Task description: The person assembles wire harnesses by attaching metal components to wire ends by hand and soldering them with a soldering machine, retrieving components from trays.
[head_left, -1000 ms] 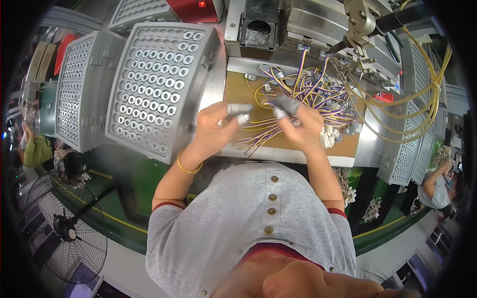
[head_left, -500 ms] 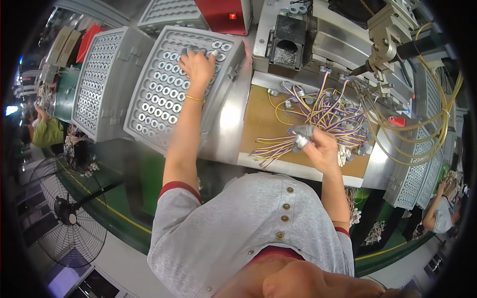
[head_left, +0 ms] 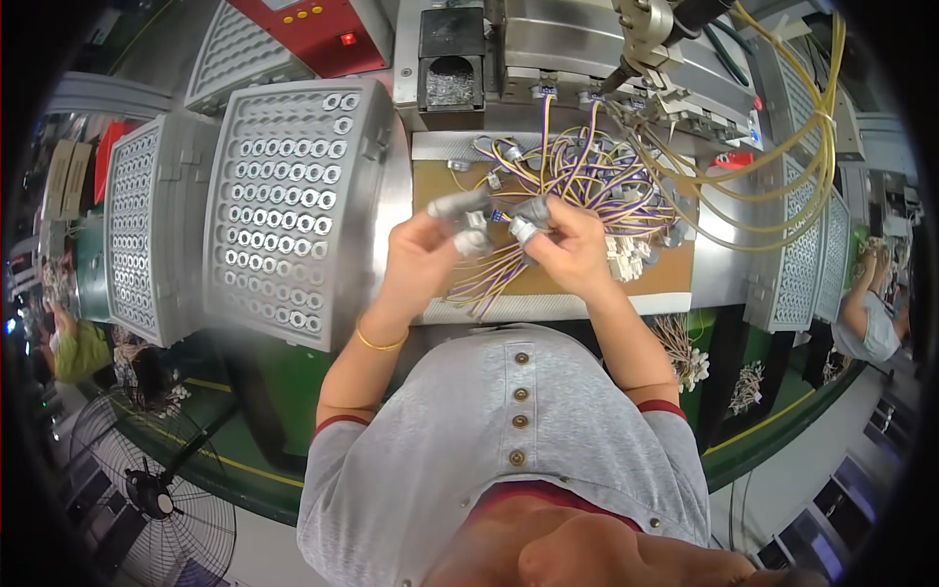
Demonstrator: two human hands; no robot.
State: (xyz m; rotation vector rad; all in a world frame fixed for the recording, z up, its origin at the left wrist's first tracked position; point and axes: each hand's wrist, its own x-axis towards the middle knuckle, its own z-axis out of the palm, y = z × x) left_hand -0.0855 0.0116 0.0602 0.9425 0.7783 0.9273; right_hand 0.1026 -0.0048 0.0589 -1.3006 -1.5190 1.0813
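Observation:
My left hand (head_left: 419,252), blurred by motion and with grey fingertip covers, is above the brown work mat (head_left: 440,186). Its thumb and forefinger hold a small light-grey metal part (head_left: 476,220). Just right of it, my right hand (head_left: 575,249), also with fingertip covers, pinches a wired connector with a small blue end (head_left: 497,216) that points at the left hand's part. The two pieces are close together; whether they touch is hard to see. Behind and beside the right hand lies a tangled heap of purple, yellow and white wires (head_left: 626,181) with grey round ends.
A grey tray (head_left: 227,147) with rows of metal ring-shaped parts stands left of the mat. A black box (head_left: 452,44) with a scrap-filled opening and a metal machine (head_left: 558,44) line the back. Looped yellow tubes (head_left: 773,181) hang at the right. A red box (head_left: 323,34) stands behind the tray.
My left hand has left the tray's top rows and come across to the right hand, now with a small part in its fingers. The view has shifted right; the right hand still holds the connector.

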